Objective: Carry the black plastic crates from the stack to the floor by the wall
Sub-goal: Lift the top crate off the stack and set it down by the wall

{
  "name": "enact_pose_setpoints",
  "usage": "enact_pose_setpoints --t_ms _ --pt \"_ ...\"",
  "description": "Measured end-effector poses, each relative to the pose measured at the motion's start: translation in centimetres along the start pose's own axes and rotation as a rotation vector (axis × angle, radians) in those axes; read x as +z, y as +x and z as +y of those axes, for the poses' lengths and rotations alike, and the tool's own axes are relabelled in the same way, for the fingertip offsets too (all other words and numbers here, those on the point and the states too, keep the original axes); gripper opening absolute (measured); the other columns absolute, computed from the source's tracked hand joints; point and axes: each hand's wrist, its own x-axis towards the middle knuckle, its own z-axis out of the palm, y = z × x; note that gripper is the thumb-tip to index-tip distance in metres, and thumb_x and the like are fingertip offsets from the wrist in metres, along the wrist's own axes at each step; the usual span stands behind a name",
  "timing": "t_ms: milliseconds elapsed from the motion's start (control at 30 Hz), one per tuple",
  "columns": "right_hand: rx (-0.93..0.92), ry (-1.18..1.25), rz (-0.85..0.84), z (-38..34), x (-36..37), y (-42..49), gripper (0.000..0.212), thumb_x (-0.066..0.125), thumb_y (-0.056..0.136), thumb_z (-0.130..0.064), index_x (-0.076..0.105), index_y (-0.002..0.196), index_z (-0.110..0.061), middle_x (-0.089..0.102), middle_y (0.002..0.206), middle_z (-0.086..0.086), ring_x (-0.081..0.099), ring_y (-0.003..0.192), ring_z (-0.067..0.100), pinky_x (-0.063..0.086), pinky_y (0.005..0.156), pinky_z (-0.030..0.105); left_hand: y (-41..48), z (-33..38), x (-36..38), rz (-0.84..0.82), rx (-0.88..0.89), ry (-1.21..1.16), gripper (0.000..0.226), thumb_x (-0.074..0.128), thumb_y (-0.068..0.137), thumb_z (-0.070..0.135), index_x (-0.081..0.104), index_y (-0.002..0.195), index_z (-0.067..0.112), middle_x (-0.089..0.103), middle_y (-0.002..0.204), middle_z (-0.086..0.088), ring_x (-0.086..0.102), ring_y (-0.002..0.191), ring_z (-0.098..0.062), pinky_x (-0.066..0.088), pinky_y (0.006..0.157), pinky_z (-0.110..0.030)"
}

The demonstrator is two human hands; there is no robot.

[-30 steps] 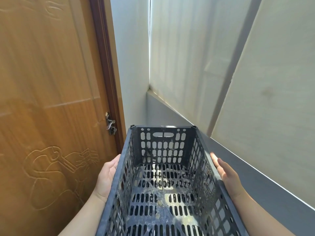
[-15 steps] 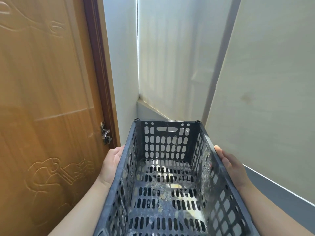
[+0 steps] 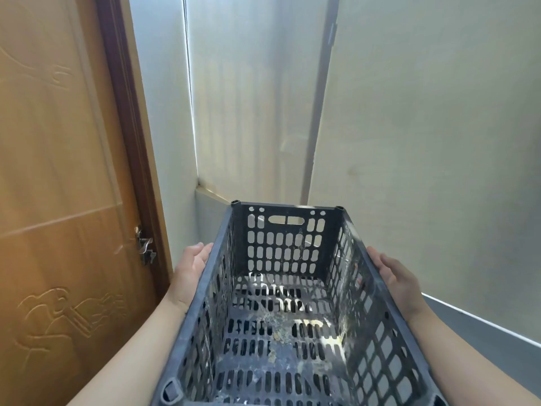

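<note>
Since the earlier frame the crate (image 3: pixel 288 312) has swung a little right and the door latch (image 3: pixel 145 249) has slid left as you walk on. Nearest you, both forearms frame the crate, which you hold off the floor at about waist level, empty, its long axis pointing away from you toward the far corner. Your left hand (image 3: pixel 190 272) presses flat on the left wall, your right hand (image 3: pixel 395 276) on the right wall, both level and clamping it between open palms. Left stands the door (image 3: pixel 58 171); right, the wall (image 3: pixel 439 142). The floor is hidden below the crate.
</note>
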Motion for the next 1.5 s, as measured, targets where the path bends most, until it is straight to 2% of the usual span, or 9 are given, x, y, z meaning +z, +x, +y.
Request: enact_pose_setpoints --t_ms 67,233,533,900,1033,1133,1200,1367,1500 --pt "-0.015 0.008 0.034 -1.3 -1.4 -2.3 0.048 0.029 0.112 -0.015 0.077 0.11 -0.009 0.079 0.097 -0.005 0.077 0.094 0.005 0.055 0.07 0.006 -1.4 -0.2 1.8 -0.042 0.007 0.008 0.062 0.036 0.088 0.052 0.061 0.129 0.013 0.061 0.116 -0.022 0.056 0.1 -0.036 0.056 0.073 -0.035" --pt "-0.059 0.048 -0.034 -3.2 -5.2 -8.1 0.068 0.027 0.109 -0.021 0.086 0.074 -0.022 0.081 0.079 -0.015 0.077 0.075 -0.003 0.057 0.061 0.01 -5.0 -1.2 6.5 -0.082 0.028 0.046 0.051 0.023 0.105 0.042 0.063 0.121 0.015 0.076 0.098 -0.01 0.073 0.079 -0.02 0.061 0.062 -0.026" --pt "-0.022 0.059 0.124 -5.4 -14.8 -20.6 0.042 0.026 0.11 -0.026 0.062 0.125 -0.012 0.081 0.111 -0.007 0.076 0.099 0.004 0.058 0.073 0.015 -13.2 -4.6 16.0 -0.191 -0.036 -0.027 0.049 0.031 0.101 0.042 0.062 0.123 0.01 0.077 0.109 -0.011 0.076 0.089 -0.02 0.062 0.072 -0.027" --pt "-0.094 0.074 0.321 -7.9 -20.4 -35.6 0.058 0.03 0.11 -0.024 0.086 0.093 -0.024 0.083 0.093 -0.01 0.078 0.085 0.002 0.06 0.067 0.015 -19.0 -7.5 25.0 -0.404 -0.191 -0.168 0.055 0.026 0.104 0.039 0.044 0.145 0.006 0.071 0.125 -0.016 0.077 0.092 -0.024 0.062 0.068 -0.03" --pt "-0.114 0.032 0.375 -8.9 -20.4 -41.0 0.059 0.029 0.11 -0.028 0.086 0.099 -0.033 0.078 0.118 -0.009 0.076 0.103 0.012 0.06 0.086 0.025 -20.5 -8.0 27.8 -0.501 -0.232 -0.155 0.054 0.03 0.102 0.042 0.052 0.138 0.009 0.078 0.11 -0.01 0.076 0.087 -0.025 0.063 0.068 -0.033" --pt "-0.141 -0.03 0.518 -8.9 -21.0 -44.7 0.049 0.034 0.107 -0.027 0.082 0.104 -0.031 0.054 0.138 0.008 0.044 0.132 0.036 0.022 0.118 0.054 -21.8 -8.5 29.7 -0.539 -0.257 -0.121 0.056 0.043 0.088 0.049 0.062 0.129 0.017 0.077 0.112 -0.008 0.073 0.09 -0.026 0.063 0.072 -0.035" --pt "-0.155 -0.048 0.571 -8.6 -21.7 -47.0 0.041 0.035 0.107 -0.029 0.074 0.118 -0.021 0.052 0.141 0.018 0.033 0.138 0.048 0.022 0.121 0.057 -22.6 -9.0 31.0 -0.579 -0.264 -0.122 0.046 0.046 0.084 0.048 0.081 0.104 0.027 0.08 0.1 -0.004 0.076 0.083 -0.023 0.064 0.068 -0.033" --pt "-0.121 -0.082 0.657 -7.8 -23.6 -51.5 0.035 0.029 0.111 -0.027 0.061 0.125 -0.031 0.072 0.125 -0.017 0.066 0.112 -0.006 0.04 0.104 0.028 -25.0 -11.1 33.9 -0.635 -0.32 -0.159 0.042 0.047 0.083 0.048 0.079 0.102 0.028 0.076 0.1 -0.008 0.071 0.083 -0.028 0.062 0.067 -0.036" --pt "-0.081 -0.081 0.724 -6.4 -27.0 -54.0 0.051 0.033 0.11 -0.032 0.034 0.159 -0.018 0.046 0.156 -0.01 0.057 0.127 -0.001 0.042 0.11 0.026 -26.5 -13.4 36.0 -0.631 -0.365 -0.173 0.04 0.038 0.096 0.043 0.065 0.118 0.024 0.065 0.121 -0.016 0.057 0.097 -0.037 0.051 0.075 -0.042"
